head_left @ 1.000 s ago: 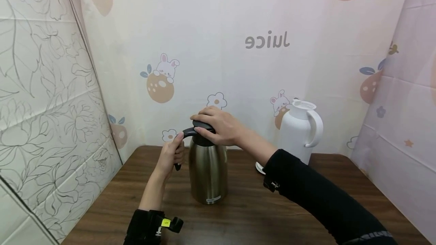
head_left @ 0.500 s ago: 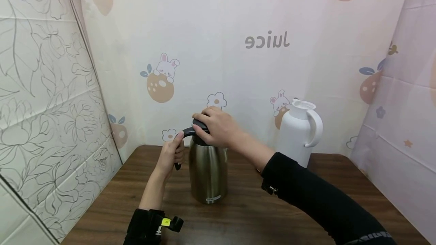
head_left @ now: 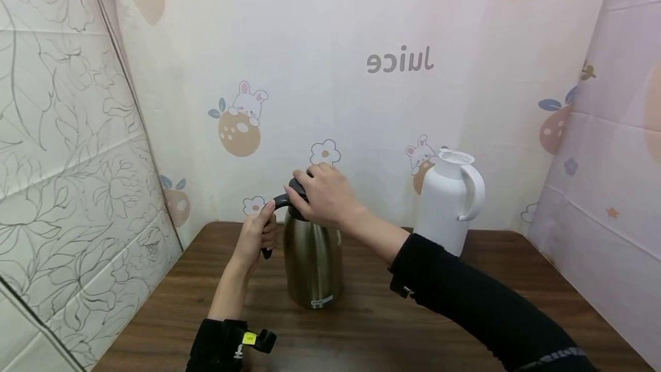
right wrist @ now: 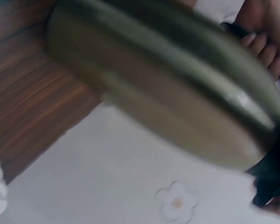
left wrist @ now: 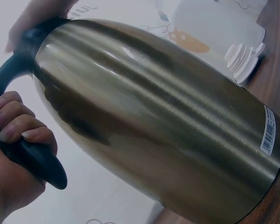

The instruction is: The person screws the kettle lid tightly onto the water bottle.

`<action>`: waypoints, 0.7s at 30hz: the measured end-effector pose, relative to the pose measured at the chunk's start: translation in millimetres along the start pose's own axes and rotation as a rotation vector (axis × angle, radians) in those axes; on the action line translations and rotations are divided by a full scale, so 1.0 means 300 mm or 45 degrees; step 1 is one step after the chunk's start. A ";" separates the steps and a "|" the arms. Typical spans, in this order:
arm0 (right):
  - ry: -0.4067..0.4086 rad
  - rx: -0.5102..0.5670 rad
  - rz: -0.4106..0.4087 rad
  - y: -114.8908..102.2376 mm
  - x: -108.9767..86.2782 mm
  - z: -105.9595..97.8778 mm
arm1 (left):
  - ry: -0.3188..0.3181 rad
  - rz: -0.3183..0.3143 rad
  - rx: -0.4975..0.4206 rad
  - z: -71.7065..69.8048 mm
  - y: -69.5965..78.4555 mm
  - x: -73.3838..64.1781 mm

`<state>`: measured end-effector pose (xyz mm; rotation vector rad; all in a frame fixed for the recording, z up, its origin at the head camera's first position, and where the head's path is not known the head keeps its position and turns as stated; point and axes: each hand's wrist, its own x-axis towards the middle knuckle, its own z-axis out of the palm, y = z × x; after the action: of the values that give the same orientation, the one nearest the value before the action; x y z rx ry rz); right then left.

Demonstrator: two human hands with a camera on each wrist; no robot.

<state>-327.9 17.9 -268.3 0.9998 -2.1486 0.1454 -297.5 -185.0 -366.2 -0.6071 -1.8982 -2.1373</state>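
A brushed gold-toned steel thermos jug (head_left: 312,266) stands upright on the brown wooden table (head_left: 170,303). My left hand (head_left: 254,237) grips its black handle (left wrist: 32,161), fingers wrapped round, at the jug's left side. On top, my right hand (head_left: 327,195) holds the black lid (head_left: 296,186), with the thumb on the near side and the fingers over the top. That hand covers much of the lid, so whether the lid is loose cannot be told. A barcode label (left wrist: 269,130) sits low on the jug's body.
To the right, behind my right forearm, stands a white jug (head_left: 444,205) with its handle facing right. A white threaded cap (left wrist: 242,60) lies on the table near it, hidden by my arm in the head view. A patterned cloth (head_left: 330,102) hangs behind the table.
My right hand has turned on the lid and shifted slightly left, its thumb swinging toward the handle side. The left hand keeps its hold and the jug stays in place. The head view shifts slightly.
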 end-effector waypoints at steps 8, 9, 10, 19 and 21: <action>0.015 0.404 -0.286 0.114 0.000 0.036 | -0.007 0.005 -0.007 -0.003 -0.007 0.002; 0.009 0.434 -0.301 0.123 0.002 0.038 | -0.006 0.007 -0.009 -0.003 -0.007 0.001; 0.002 0.454 -0.312 0.130 0.003 0.040 | -0.005 0.006 -0.012 -0.003 -0.007 0.001; 0.052 0.406 -0.324 0.120 0.004 0.040 | -0.024 0.012 -0.025 -0.003 -0.006 0.001; 0.061 0.353 -0.304 0.109 0.003 0.036 | -0.020 0.013 -0.022 -0.004 -0.005 0.001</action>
<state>-357.4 35.7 -268.8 1.3888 -1.9821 0.3545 -298.5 -185.9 -367.4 -0.6373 -1.8823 -2.1512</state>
